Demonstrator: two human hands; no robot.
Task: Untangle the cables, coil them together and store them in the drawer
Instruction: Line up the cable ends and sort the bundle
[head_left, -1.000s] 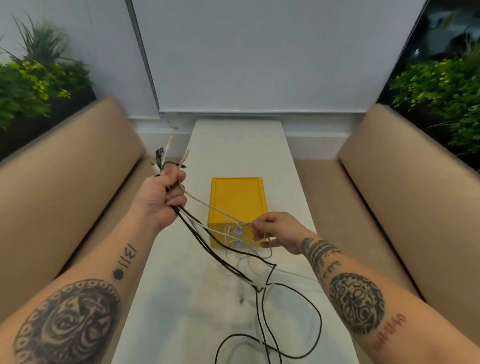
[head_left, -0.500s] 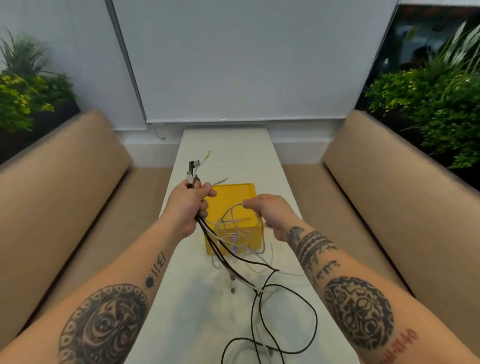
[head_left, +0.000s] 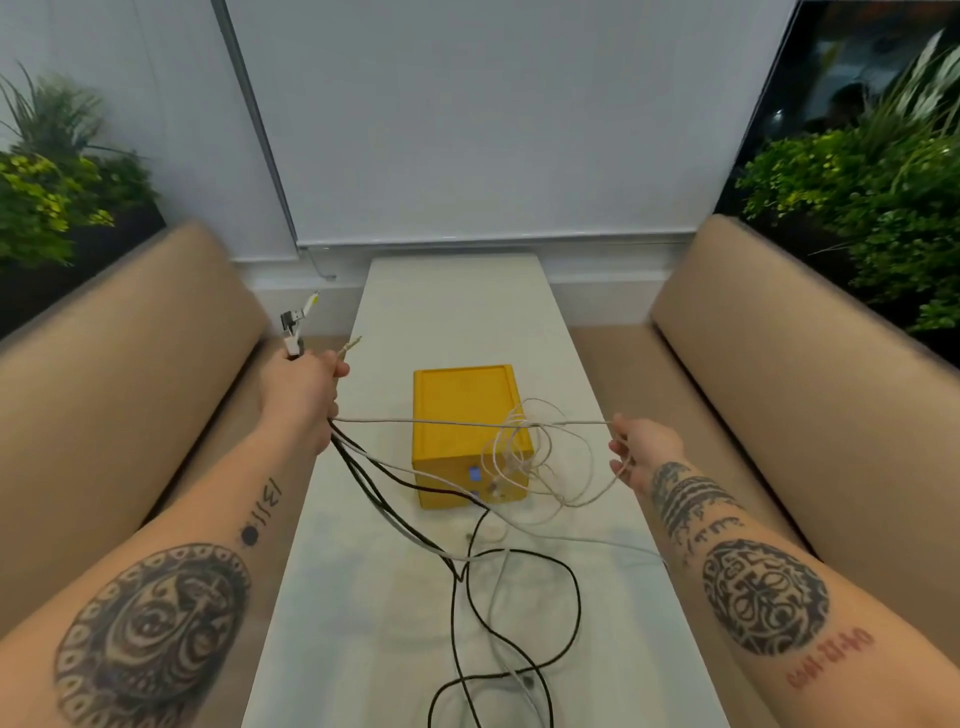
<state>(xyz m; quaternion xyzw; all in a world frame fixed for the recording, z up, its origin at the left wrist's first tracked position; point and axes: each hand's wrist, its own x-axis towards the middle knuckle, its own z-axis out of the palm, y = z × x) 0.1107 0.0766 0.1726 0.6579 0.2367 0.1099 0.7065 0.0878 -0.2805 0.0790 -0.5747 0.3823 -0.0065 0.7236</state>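
Head cam, drawer box shut, cables in both hands

A single wide-angle head view looks forward and down from close behind both forearms. The left hand and right hand sit mid-frame, and the table stretches away beyond them.

drawer box on table, cables before it, benches either side.
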